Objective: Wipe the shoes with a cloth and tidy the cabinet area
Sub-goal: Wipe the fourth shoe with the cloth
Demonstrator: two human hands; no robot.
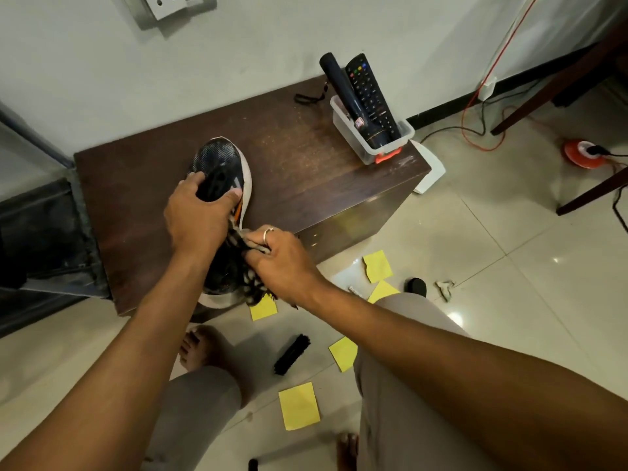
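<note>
Left hand (198,212): it is being pressed down over the middle of the shoe, fingers wrapped round the tongue and laces area, thumb on one side and fingertips on the other, so the shoe is being pinned to the cabinet top.
Shoe (222,164): a dark mesh trainer with a white sole is being held sole-down near the front edge of the cabinet (306,164), toe pointing toward the wall, heel overhanging the front edge slightly. It is judged to be light and flexible in the upper, firmer along the sole; the best hold is being taken across the midfoot, where it will not fold.
Cloth (246,263): a dark patterned rag is being bunched against the heel side of the shoe. It is judged soft and limp, best gripped as a wad.
Right hand (282,260): fingers are being closed tight on the cloth, a ring showing on one finger.
Floor items: a black brush (293,353) and several yellow paper notes (299,406) are lying scattered in front of the cabinet, still to be tidied.
Plastic tub (368,130): it is standing at the right back corner of the cabinet top, with a remote control (370,93) and a dark torch (346,96) propped inside.
</note>
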